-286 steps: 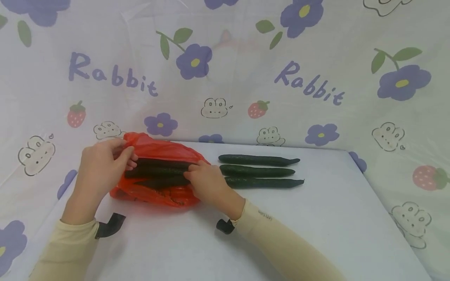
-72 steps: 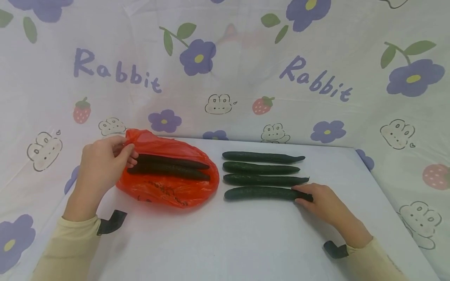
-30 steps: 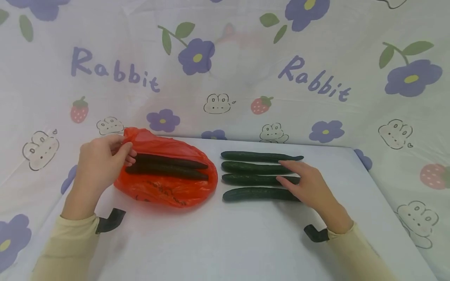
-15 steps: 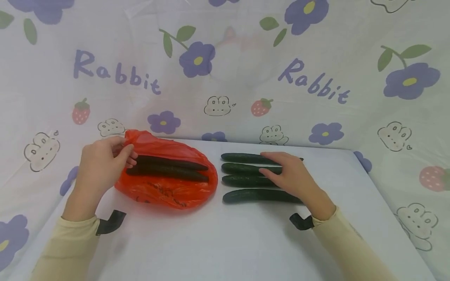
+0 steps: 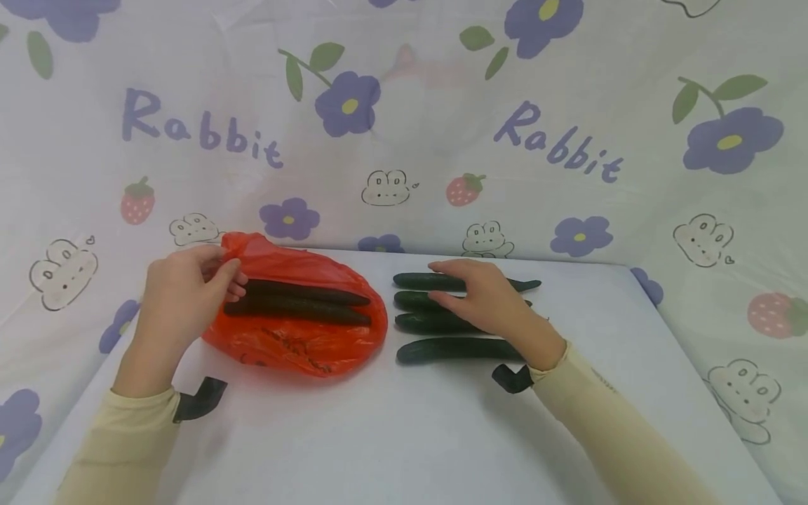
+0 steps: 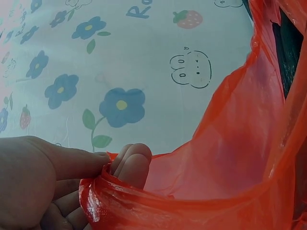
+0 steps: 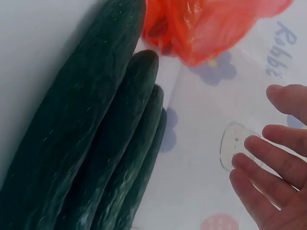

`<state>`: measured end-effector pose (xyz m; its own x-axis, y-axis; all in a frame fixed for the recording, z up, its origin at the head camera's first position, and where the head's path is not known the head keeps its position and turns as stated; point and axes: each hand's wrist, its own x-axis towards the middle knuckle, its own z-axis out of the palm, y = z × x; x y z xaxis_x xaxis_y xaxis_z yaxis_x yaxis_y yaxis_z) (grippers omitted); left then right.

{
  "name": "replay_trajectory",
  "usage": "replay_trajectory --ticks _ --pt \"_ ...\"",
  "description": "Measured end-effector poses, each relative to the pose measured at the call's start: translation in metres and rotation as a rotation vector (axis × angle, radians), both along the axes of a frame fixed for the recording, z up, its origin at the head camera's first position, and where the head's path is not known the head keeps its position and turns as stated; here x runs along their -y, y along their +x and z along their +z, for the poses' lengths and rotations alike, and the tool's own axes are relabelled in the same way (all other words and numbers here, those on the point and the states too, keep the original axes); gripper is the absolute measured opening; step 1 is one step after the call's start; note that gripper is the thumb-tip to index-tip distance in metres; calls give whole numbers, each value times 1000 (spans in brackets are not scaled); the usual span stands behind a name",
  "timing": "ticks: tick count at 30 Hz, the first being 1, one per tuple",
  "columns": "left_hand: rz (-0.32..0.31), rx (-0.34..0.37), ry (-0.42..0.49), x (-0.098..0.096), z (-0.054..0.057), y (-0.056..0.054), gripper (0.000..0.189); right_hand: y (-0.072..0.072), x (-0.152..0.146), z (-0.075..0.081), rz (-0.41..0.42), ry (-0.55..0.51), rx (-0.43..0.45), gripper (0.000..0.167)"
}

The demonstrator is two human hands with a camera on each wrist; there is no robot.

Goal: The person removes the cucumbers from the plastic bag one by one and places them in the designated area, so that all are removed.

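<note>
My left hand (image 5: pixel 183 301) pinches the edge of a red plastic bag (image 5: pixel 297 344) between thumb and fingers; the left wrist view shows the bag's rim (image 6: pixel 144 196) drawn up into the grip. Two cucumbers (image 5: pixel 309 308) lie in the bag's open mouth, their left ends close to that hand. To the right of the bag, several more cucumbers (image 5: pixel 442 348) lie side by side in a row. Over this row hovers my right hand (image 5: pixel 486 298), thumb and fingers spread with nothing between them, hiding parts of the cucumbers behind it in the head view.
A white table (image 5: pixel 379 435) carries everything. Behind it hangs a pale curtain (image 5: pixel 429 105) printed with flowers, strawberries and rabbits. A black wrist mount (image 5: pixel 200 400) juts from the left sleeve, and another black mount (image 5: pixel 513 379) from the right.
One cucumber has come out of the bag into the row, carried by my right hand, which let it go and moved left over the row. The left hand has kept its hold on the bag.
</note>
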<state>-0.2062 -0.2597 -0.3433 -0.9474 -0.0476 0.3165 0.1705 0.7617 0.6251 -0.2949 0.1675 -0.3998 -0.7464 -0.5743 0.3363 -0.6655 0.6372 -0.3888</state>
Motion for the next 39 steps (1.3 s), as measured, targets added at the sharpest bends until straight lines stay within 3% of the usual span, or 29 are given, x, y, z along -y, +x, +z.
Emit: replay_trajectory --ticks 19,28,39 --pt "14 27 -13 -2 3 1 26 -11 65 11 33 66 114 48" --pt "11 19 -20 0 5 1 24 -15 89 8 20 120 153 49" --pt "15 23 -27 1 4 -1 24 -20 111 3 109 104 164 45"
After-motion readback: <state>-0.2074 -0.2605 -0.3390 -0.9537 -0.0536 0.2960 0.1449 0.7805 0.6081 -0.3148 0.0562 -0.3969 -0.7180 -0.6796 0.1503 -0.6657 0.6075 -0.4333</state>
